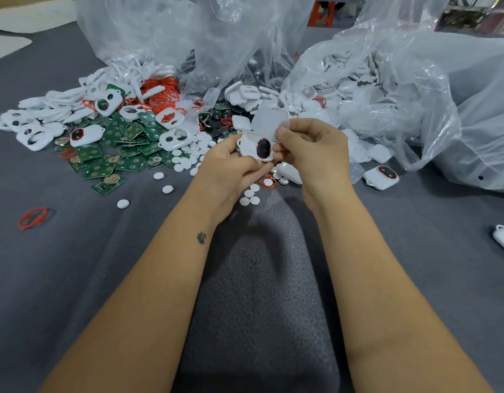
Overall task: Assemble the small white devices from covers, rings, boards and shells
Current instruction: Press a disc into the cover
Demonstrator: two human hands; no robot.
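Shell (255,147), white with a dark red-rimmed insert showing, is gripped in the curled fingers of the left hand (231,168) above the middle of the worktop (74,265), apparently so it is steadied for fitting. A translucent cover (266,121) is pinched by the right hand (310,148) just above it, probably for placing on top. Green boards (125,148) and red rings (162,92) are heaped toward the far left. No writing can be read.
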